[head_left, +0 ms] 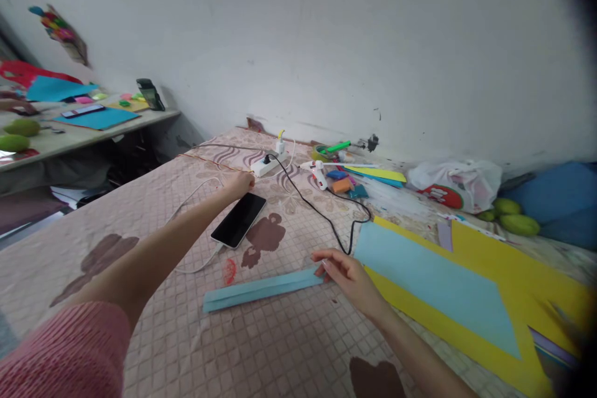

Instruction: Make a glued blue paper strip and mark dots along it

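A folded light-blue paper strip [263, 291] lies slantwise on the patterned tablecloth. My right hand [347, 277] is at the strip's right end, its bent fingers pinching the tip. Stretched far forward, my left hand [239, 186] is closed beside the near end of a white power strip [269, 164]; its fingertips and anything in them are hidden. Just below that hand lies a black-screened phone [239, 219] with a white cable [212, 257] plugged in. A small reddish scrap [229, 271] is between the phone and the paper strip.
To the right, a light-blue sheet [433, 280] rests on yellow paper [522, 273]. A glue gun [318, 174] with a black cord [321, 208], clay packets [342, 184], a plastic bag [459, 183] and green fruit [518, 224] line the wall. Another person's hand [16, 104] is at the left table [153, 119].
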### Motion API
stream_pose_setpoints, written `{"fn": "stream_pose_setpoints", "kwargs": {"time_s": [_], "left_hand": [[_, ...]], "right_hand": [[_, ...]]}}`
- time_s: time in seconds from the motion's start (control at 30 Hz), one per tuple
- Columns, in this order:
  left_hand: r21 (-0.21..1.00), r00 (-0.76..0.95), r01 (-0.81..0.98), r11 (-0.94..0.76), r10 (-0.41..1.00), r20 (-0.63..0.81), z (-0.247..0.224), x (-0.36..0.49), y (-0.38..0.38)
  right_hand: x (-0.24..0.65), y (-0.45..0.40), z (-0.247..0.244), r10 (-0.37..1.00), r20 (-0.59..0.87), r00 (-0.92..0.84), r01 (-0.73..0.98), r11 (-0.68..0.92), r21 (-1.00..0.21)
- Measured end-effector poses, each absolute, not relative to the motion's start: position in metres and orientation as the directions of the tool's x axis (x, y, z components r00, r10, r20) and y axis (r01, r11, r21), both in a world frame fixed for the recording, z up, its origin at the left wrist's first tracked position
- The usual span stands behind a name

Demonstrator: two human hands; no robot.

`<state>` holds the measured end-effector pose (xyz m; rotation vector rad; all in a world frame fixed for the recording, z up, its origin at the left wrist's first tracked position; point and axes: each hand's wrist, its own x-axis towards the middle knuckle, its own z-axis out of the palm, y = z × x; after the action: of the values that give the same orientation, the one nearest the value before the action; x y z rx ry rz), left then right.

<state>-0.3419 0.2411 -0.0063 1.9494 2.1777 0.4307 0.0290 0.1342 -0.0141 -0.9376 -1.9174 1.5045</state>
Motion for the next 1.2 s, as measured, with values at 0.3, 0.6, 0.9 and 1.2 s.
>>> {"fn": "stream_pose_setpoints", "kwargs": {"time_s": [0.3, 0.6, 0.9, 1.2], "left_hand": [[0.423, -0.178, 0.895, 0.141, 0.983, 0.048, -0.020, -0.345, 0.246], [0.780, -0.348, 0.616, 0.111, 0.927, 0.142, 0.041, -0.329, 0.246], [0.903, -0.319, 0.315, -0.293, 0.863, 0.391, 0.155, -0.289, 0.201], [0.995, 0.266, 0.079, 0.059, 0.961, -0.078, 0.099, -0.155, 0.164]], "right_hand": [[0.037, 0.129, -0.010, 0.794, -0.006, -0.608, 0.156, 0.113, -0.981], [0.050, 0.128, -0.005, 0.819, -0.012, -0.574, 0.158, 0.096, -0.983], [0.058, 0.130, 0.002, 0.841, 0.026, -0.540, 0.156, 0.130, -0.979], [0.046, 0.141, 0.045, 0.913, 0.260, -0.314, 0.036, 0.285, -0.958]]}}
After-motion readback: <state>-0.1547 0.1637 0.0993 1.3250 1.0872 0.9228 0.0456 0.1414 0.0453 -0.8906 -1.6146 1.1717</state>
